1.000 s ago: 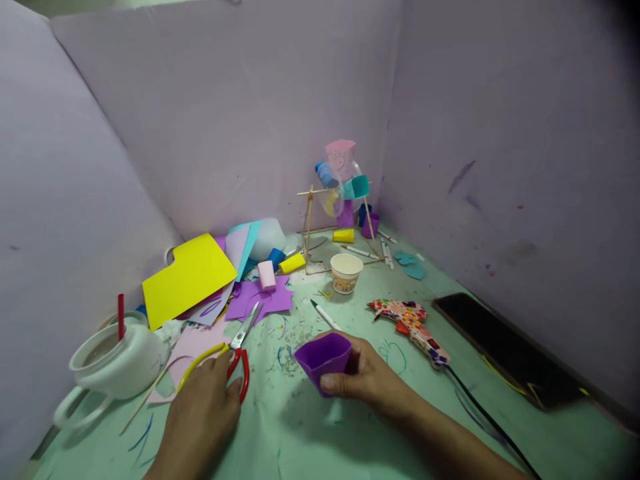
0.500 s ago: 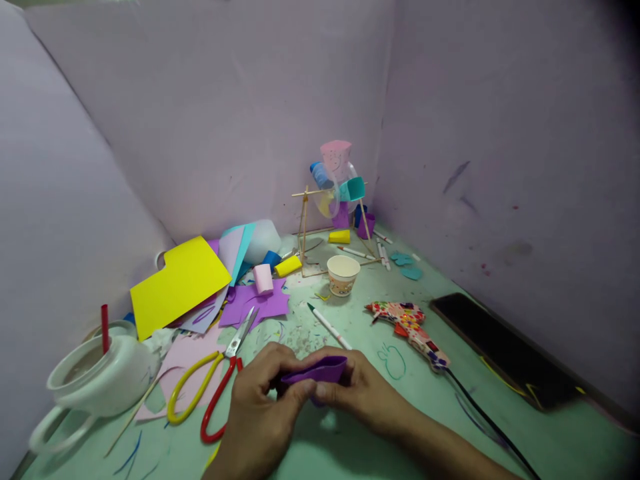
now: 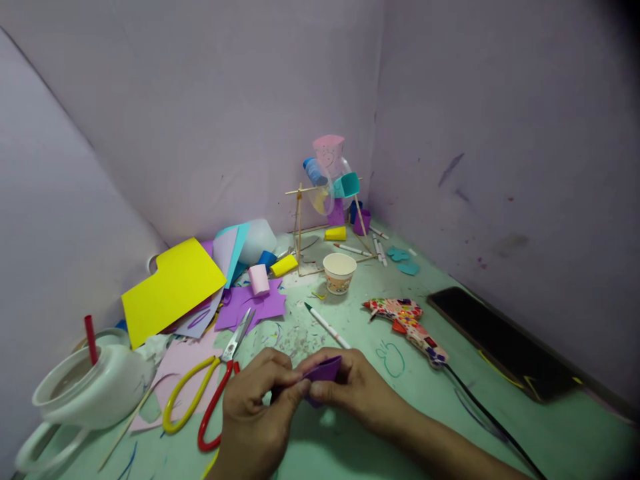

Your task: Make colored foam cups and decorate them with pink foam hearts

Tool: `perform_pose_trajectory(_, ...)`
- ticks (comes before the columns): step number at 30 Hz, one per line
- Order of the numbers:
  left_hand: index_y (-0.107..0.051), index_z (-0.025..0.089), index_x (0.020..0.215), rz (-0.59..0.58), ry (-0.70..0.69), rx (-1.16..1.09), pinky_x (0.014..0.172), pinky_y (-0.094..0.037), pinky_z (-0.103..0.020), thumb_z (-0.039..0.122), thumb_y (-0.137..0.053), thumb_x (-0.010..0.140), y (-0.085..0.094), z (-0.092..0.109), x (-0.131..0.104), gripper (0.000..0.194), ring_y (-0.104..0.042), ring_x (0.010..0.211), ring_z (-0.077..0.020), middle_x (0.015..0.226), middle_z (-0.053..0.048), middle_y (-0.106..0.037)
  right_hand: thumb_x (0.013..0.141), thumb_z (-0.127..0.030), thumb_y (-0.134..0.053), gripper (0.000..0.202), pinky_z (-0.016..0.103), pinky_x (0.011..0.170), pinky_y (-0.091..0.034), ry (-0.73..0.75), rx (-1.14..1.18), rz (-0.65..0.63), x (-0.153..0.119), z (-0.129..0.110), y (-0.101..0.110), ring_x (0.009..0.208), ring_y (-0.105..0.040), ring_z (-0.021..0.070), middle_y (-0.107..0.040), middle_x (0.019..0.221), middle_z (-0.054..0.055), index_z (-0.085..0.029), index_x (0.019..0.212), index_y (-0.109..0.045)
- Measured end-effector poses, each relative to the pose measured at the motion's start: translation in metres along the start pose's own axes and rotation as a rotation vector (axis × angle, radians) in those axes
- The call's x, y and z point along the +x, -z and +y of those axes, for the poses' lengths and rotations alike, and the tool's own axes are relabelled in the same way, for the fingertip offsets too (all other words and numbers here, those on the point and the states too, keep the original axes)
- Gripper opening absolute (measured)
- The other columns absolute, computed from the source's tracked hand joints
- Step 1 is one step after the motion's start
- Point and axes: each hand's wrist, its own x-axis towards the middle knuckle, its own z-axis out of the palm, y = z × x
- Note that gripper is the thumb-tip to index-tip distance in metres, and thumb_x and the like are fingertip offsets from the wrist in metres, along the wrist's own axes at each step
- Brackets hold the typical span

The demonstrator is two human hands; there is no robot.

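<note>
A folded purple piece (image 3: pixel 324 373) is pinched between both hands low in the middle of the view. My left hand (image 3: pixel 265 400) grips its left end, with thumb and fingers pressed together. At its right end my right hand (image 3: pixel 355 387) holds it between thumb and fingers. Scissors (image 3: pixel 230 360) with one yellow and one red handle lie just left of my left hand. A white marker with a green tip (image 3: pixel 326 325) lies right beyond the hands. Farther back stands a small paper cup (image 3: pixel 339 273).
A stick frame (image 3: pixel 300 227) carries a wheel with coloured cups. A floral glue gun (image 3: pixel 407 327) and a dark phone (image 3: pixel 500 340) lie right. Left are a white teapot-like pot (image 3: pixel 95 387), yellow sheet (image 3: pixel 173 287), purple scraps (image 3: pixel 235 310) and a pink cup (image 3: pixel 259 279).
The view has shifted slightly, moving the scene a little leftward. My left fingers have moved along the purple piece, which now shows a more pointed right end.
</note>
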Motion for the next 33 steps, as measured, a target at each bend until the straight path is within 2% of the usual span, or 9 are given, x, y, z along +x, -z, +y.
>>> perform_pose_trajectory(3,-0.066,0.023,0.060,-0.100,-0.021,0.089,0.052,-0.044,-0.024,0.019,-0.066,0.071,0.004,0.000,0.005,0.011,-0.058,0.057,-0.0153,0.061,0.000,-0.062,0.064,-0.033,-0.078,0.028,0.023,0.055,-0.038,-0.016,0.026,0.029,0.002,0.004,0.004,0.055,-0.050,0.0098,-0.062,0.063,0.000,-0.014,0.082,-0.073)
perform_pose_trajectory(5,-0.068,0.023,0.078,-0.145,0.039,0.207,0.055,-0.047,-0.026,0.029,-0.062,0.075,0.016,-0.005,0.008,0.009,-0.061,0.062,-0.0165,0.071,-0.001,-0.067,0.059,-0.039,-0.081,0.035,0.023,0.053,-0.038,-0.036,0.061,0.084,0.003,0.007,0.007,0.051,-0.049,0.0094,-0.060,0.059,0.000,-0.012,0.079,-0.071)
perform_pose_trajectory(7,-0.064,0.022,0.101,-0.114,0.132,0.393,0.060,-0.050,-0.029,0.041,-0.058,0.077,0.036,-0.016,0.010,0.031,-0.063,0.066,-0.0184,0.082,-0.003,-0.069,0.055,-0.042,-0.083,0.039,0.023,0.050,-0.037,-0.075,0.123,0.146,0.004,0.008,0.010,0.048,-0.049,0.0090,-0.059,0.056,0.000,-0.011,0.074,-0.069)
perform_pose_trajectory(9,-0.060,0.018,0.109,-0.143,0.212,0.644,0.068,-0.051,-0.034,0.047,-0.052,0.079,0.058,-0.032,0.009,0.042,-0.064,0.075,-0.0225,0.091,-0.007,-0.068,0.052,-0.042,-0.084,0.040,0.022,0.047,-0.035,-0.119,0.189,0.190,0.005,0.008,0.011,0.046,-0.047,0.0085,-0.058,0.053,0.000,-0.010,0.070,-0.068)
perform_pose_trajectory(13,-0.054,0.007,0.120,-0.458,0.345,1.074,0.087,-0.045,-0.042,0.027,-0.046,0.080,0.084,-0.061,0.001,0.045,-0.058,0.102,-0.0310,0.110,-0.019,-0.063,0.048,-0.040,-0.086,0.039,0.021,0.044,-0.031,-0.169,0.244,0.208,0.005,0.008,0.009,0.044,-0.045,0.0082,-0.057,0.051,-0.001,-0.011,0.066,-0.067)
perform_pose_trajectory(15,-0.050,0.005,0.125,-0.503,0.371,1.149,0.092,-0.042,-0.040,0.015,-0.040,0.079,0.083,-0.066,-0.003,0.048,-0.053,0.113,-0.0306,0.118,-0.020,-0.059,0.049,-0.039,-0.086,0.037,0.021,0.044,-0.032,-0.164,0.246,0.209,0.005,0.008,0.008,0.045,-0.046,0.0083,-0.057,0.053,0.000,-0.011,0.066,-0.067)
perform_pose_trajectory(20,-0.046,0.010,0.129,-0.427,0.448,1.293,0.084,-0.044,-0.044,0.010,-0.040,0.073,0.074,-0.059,-0.002,0.056,-0.055,0.105,-0.0352,0.112,-0.019,-0.058,0.046,-0.037,-0.086,0.038,0.022,0.046,-0.032,-0.174,0.256,0.234,0.006,0.009,0.009,0.047,-0.048,0.0089,-0.059,0.054,0.002,-0.010,0.066,-0.069)
perform_pose_trajectory(28,-0.054,0.014,0.113,-0.422,0.492,1.249,0.077,-0.045,-0.042,0.010,-0.043,0.066,0.084,-0.067,0.009,0.048,-0.062,0.093,-0.0348,0.097,-0.017,-0.066,0.044,-0.039,-0.085,0.048,0.023,0.048,-0.036,-0.204,0.245,0.271,0.008,0.009,0.008,0.049,-0.051,0.0106,-0.063,0.059,0.004,-0.008,0.077,-0.073)
perform_pose_trajectory(33,-0.038,0.012,0.132,-0.321,0.597,1.091,0.084,-0.046,-0.040,0.018,-0.049,0.066,0.096,-0.066,0.010,0.067,-0.059,0.107,-0.0333,0.119,-0.019,-0.060,0.043,-0.040,-0.086,0.048,0.023,0.047,-0.038,-0.220,0.266,0.273,0.008,0.008,0.008,0.049,-0.052,0.0106,-0.064,0.059,0.004,-0.009,0.077,-0.072)
